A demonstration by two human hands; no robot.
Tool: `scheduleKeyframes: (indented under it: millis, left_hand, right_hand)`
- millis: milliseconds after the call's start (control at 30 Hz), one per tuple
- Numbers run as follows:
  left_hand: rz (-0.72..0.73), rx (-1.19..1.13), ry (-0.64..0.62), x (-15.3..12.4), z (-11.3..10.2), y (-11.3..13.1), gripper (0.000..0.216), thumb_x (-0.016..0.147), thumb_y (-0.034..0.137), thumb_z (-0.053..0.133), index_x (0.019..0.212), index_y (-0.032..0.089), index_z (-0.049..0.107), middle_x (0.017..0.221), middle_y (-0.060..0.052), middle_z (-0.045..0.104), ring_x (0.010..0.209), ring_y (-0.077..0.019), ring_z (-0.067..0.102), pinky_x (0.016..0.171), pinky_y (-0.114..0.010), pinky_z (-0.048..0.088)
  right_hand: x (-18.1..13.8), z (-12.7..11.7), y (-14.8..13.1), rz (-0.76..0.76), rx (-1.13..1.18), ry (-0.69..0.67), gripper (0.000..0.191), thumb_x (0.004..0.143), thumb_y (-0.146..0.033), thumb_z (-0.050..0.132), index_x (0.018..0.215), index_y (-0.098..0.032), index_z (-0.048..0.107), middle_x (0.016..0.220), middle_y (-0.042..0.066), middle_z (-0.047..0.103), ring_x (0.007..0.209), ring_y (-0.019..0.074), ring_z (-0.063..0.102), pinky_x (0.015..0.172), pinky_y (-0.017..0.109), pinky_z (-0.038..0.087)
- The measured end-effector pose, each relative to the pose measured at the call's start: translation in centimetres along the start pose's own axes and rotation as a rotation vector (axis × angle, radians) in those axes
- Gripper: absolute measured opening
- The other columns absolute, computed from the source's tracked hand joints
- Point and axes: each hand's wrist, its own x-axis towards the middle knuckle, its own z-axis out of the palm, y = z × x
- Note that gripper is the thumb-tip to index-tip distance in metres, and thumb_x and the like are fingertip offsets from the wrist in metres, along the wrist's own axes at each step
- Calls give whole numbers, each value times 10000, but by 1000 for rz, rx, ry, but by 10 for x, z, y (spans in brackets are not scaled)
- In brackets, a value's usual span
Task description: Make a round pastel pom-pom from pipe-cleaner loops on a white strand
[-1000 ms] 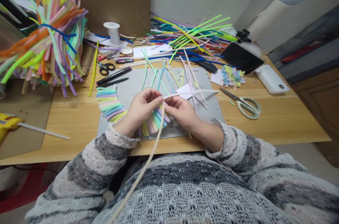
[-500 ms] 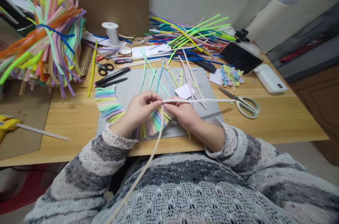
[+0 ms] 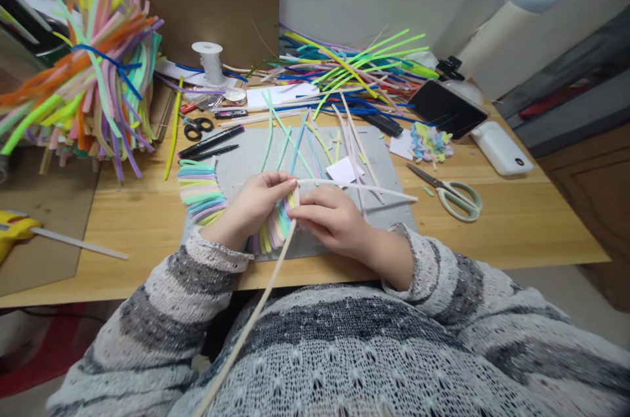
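Note:
A curved row of folded pastel strips lies on a grey cutting mat. My left hand pinches the near end of this row, fingers closed on it. A long cream strip runs up from my lap, bends at the fingers and points right across the mat. My right hand is closed over the bend of that cream strip, right beside my left hand, and it covers part of the row.
Green-handled scissors, a phone and a white power bank lie at the right. Loose coloured strips pile at the back, a big bundle stands left. Black scissors, markers, a thread spool, a yellow glue gun.
My right hand has moved left over the coloured row, folding the cream strip. The strip's free end has swung down and shortened on the mat. My left hand stays put.

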Motion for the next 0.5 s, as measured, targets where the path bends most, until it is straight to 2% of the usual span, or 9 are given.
scheduleKeyframes:
  millis: [167,367,500]
  left_hand:
    - [-25,-13,-14,-1,-2,2,245,658,318,760,718,129,617,628,12,578,558,-84,501,549,-218,402]
    - [-68,-101,-73,0,-2,8,196,662,285,731,667,127,615,582,7,571,521,-88,498,522,-218,391]
    - [-48,-146,-78,0,-1,11,165,641,243,731,623,124,618,574,12,554,523,-76,481,517,-202,376]
  right_hand:
    - [1,-1,-2,12,-13,-8,161,906,-217,494,987,-214,633,958,62,629,919,179,556,802,346,425]
    - [-1,-4,-3,29,-109,-56,158,902,-214,494,968,-244,634,1012,18,657,1037,198,518,906,378,320]
    - [-1,-7,-4,42,-107,-44,158,907,-219,479,938,-249,630,1003,8,670,1040,200,528,919,387,288]
